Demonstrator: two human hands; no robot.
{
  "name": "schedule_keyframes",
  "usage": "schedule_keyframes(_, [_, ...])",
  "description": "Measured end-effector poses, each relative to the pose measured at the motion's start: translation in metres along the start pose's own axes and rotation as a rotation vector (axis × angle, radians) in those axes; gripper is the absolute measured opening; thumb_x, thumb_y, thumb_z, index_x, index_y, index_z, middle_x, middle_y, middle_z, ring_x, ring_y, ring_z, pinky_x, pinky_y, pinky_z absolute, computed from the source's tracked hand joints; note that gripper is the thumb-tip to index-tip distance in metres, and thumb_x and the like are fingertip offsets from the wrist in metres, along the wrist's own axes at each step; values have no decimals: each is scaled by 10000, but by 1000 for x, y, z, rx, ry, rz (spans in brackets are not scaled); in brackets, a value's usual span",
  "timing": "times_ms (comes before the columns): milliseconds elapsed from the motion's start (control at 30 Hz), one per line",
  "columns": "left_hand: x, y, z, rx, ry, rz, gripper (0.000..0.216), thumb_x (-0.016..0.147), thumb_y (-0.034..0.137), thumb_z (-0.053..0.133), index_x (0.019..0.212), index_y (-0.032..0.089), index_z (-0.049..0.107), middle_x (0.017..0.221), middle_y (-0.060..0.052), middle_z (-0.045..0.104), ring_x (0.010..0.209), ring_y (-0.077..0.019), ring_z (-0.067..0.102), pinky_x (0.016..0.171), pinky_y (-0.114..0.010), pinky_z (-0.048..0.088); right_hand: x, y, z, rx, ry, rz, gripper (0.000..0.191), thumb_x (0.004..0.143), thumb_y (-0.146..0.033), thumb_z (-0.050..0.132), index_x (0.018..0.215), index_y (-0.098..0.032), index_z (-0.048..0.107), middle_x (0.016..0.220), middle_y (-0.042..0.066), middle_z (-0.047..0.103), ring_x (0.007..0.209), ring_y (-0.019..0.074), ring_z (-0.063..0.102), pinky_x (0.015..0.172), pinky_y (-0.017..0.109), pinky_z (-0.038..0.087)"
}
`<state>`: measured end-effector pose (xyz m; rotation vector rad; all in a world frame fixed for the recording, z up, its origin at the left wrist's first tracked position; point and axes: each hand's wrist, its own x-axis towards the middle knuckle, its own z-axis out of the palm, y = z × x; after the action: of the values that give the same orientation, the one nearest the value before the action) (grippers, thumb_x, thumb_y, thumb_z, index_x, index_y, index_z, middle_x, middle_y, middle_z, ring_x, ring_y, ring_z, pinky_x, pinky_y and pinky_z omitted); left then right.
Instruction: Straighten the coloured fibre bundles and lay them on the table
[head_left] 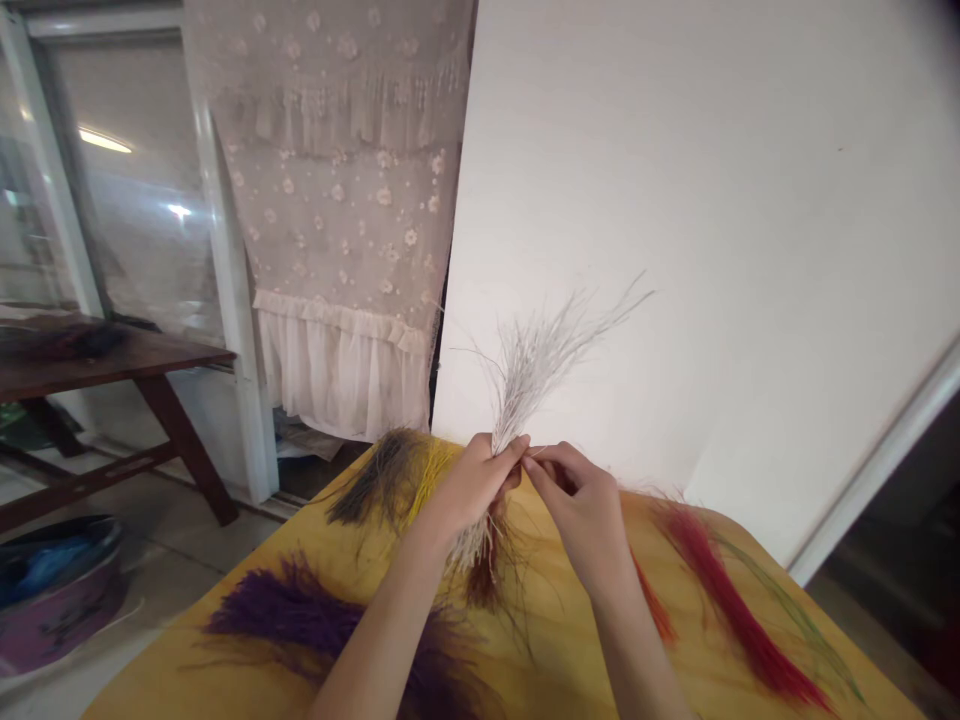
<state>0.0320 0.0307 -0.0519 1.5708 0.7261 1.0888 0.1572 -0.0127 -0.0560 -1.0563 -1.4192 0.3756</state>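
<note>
My left hand point(484, 480) is wrapped round a bundle of white fibre strands point(525, 375), whose loose ends fan upward and to the right. The bundle's lower ends come out below that fist. Close beside it, my right hand point(574, 490) pinches a thin strand at the bundle's right side, thumb against forefinger. Beneath the hands lies a bunch of reddish-brown strands point(484, 580), partly covered. Left of them, dark grey strands point(375, 475) and yellow strands point(431, 475) rest on the table. A purple bundle point(289, 615) lies nearer, partly behind my left forearm.
On the right of the yellow-brown table point(562, 640) lie orange strands point(655, 600), a red bundle point(735, 610) and a few green strands point(802, 605). A white panel point(697, 220) rises behind. At left stand a brown wooden table point(165, 425) and a purple tub point(64, 610).
</note>
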Motion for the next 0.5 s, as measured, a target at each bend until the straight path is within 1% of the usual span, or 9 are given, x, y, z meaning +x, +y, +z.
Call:
schedule_keyframes(67, [2, -1, 1, 2, 16, -7, 461, 856, 566, 560, 600, 209, 422, 458, 84, 291, 363, -77, 257, 373, -224, 200, 1, -1, -2, -20, 22, -22, 113, 791, -280, 654, 741, -188, 697, 653, -22, 510, 615, 133, 431, 578, 270, 360])
schedule_keyframes(100, [2, -1, 1, 1, 17, -7, 454, 851, 571, 564, 612, 209, 430, 470, 88, 269, 375, -78, 228, 378, -227, 173, 2, -1, -4, -30, 33, -25, 116, 800, -286, 650, 755, -190, 696, 656, -24, 504, 615, 132, 431, 578, 269, 367])
schedule_keyframes(167, [3, -1, 1, 3, 15, 7, 439, 853, 574, 561, 643, 192, 506, 484, 88, 249, 398, -86, 200, 393, -237, 147, 1, -4, -10, -36, 84, -15, 141, 831, -320, 630, 822, -196, 696, 656, -27, 494, 604, 132, 433, 564, 266, 375])
schedule_keyframes(200, [2, -1, 1, 6, 19, 23, 438, 859, 571, 554, 662, 180, 551, 489, 83, 255, 409, -92, 202, 404, -242, 147, 0, -6, -14, -35, 139, -14, 163, 849, -343, 616, 869, -201, 693, 669, -25, 501, 603, 133, 442, 559, 267, 379])
schedule_keyframes(267, [1, 0, 0, 13, 47, 68, 435, 869, 550, 554, 673, 165, 606, 511, 61, 317, 448, -103, 252, 434, -244, 175, -5, -14, -19, -43, 309, -55, 202, 875, -369, 595, 970, -210, 677, 739, -7, 538, 631, 141, 478, 571, 276, 394])
schedule_keyframes(367, [-2, 3, 2, -9, 90, 134, 362, 847, 478, 624, 669, 163, 611, 601, 25, 457, 562, -125, 380, 507, -236, 264, -16, -34, -19, -42, 591, -243, 201, 903, -318, 578, 1057, -210, 649, 871, 34, 560, 700, 154, 521, 617, 303, 419])
schedule_keyframes(433, [-4, 4, 4, -66, 64, 153, 293, 818, 436, 681, 727, 165, 618, 662, 19, 506, 622, -130, 421, 542, -227, 297, -23, -48, -15, 19, 752, -382, 155, 904, -254, 575, 1027, -194, 649, 852, 34, 539, 673, 145, 510, 608, 308, 415])
schedule_keyframes(500, [-6, 6, 6, -149, -12, 144, 289, 798, 424, 715, 752, 169, 587, 638, 36, 473, 574, -110, 380, 502, -217, 269, -26, -57, -12, 77, 863, -476, 109, 898, -205, 564, 962, -183, 650, 793, 17, 512, 618, 131, 481, 575, 303, 390])
